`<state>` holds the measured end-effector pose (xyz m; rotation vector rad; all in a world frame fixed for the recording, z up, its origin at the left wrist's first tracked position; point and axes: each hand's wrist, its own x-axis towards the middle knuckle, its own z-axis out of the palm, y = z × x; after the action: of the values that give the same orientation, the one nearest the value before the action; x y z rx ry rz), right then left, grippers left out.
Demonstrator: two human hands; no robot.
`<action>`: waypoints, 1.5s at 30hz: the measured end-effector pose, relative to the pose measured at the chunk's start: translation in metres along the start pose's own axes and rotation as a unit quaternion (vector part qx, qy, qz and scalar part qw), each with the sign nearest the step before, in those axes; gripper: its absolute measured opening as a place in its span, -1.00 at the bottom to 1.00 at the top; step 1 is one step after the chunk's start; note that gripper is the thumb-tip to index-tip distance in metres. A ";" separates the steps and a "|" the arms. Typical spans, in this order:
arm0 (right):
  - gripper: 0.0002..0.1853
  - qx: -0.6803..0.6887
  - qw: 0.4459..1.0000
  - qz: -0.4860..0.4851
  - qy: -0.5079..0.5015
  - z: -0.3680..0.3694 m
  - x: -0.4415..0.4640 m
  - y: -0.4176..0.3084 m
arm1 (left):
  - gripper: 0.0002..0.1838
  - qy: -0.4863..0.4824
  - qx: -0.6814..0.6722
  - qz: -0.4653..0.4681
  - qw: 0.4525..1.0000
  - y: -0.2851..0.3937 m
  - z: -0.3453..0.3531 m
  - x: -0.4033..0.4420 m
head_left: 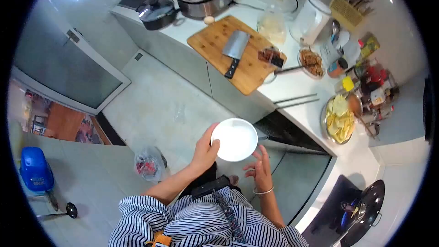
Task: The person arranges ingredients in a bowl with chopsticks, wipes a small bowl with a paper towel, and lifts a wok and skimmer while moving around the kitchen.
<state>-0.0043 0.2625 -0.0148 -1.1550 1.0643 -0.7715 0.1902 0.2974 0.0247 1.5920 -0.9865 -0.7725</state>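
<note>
Gripping a round white bowl (pixel 237 139) mid-air, the left hand (pixel 204 152) is hovering near the spread-fingered right hand (pixel 262 173), while already-cut, seemingly uncooked yellow slices (pixel 340 120) are filling a round metal bowl (pixel 324 126).

a white bench (pixel 289 87), busiest along its wall side

from the far left end: a dark lidded pot (pixel 157 17), a rice cooker (pixel 201 2), a wooden board (pixel 208 37) at the front edge, a clear bag (pixel 273 28) and a white kettle (pixel 315 16) behind it; then a bowl of brown shreds (pixel 316 77), two chopsticks (pixel 297 98) side by side, a bowl of yellow slices (pixel 325 126), clustered jars and bottles (pixel 377 96); near right, a black stove top (pixel 327 206).
</note>
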 end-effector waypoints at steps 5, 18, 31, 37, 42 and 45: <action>-0.40 0.070 0.987 0.063 -0.130 0.055 0.038 -0.052 | -0.52 -0.020 -0.122 -0.044 0.991 0.018 -0.029 -0.008; -0.43 -0.114 0.915 0.049 -0.384 0.145 0.123 -0.149 | -0.48 -0.049 -0.429 -0.142 0.891 0.005 -0.147 0.069; -0.71 0.006 0.967 -0.164 -0.195 0.155 0.403 -0.327 | -0.42 0.209 -0.455 -0.099 0.860 0.011 -0.231 0.140; -0.85 0.121 0.965 -0.193 -0.132 0.179 0.609 -0.457 | -0.43 0.330 -0.437 -0.129 0.827 0.009 -0.235 0.216; -0.88 0.186 0.965 -0.168 -0.075 0.199 0.736 -0.523 | -0.44 0.375 -0.406 -0.195 0.810 0.021 -0.230 0.262; -0.87 0.181 0.962 -0.196 -0.063 0.208 0.781 -0.545 | -0.44 0.357 -0.413 -0.181 0.818 0.016 -0.221 0.280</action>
<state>0.4745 -0.5170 0.3220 -1.0905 0.5600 -1.1340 0.5046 0.1428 0.0931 1.1095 0.2267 -0.6298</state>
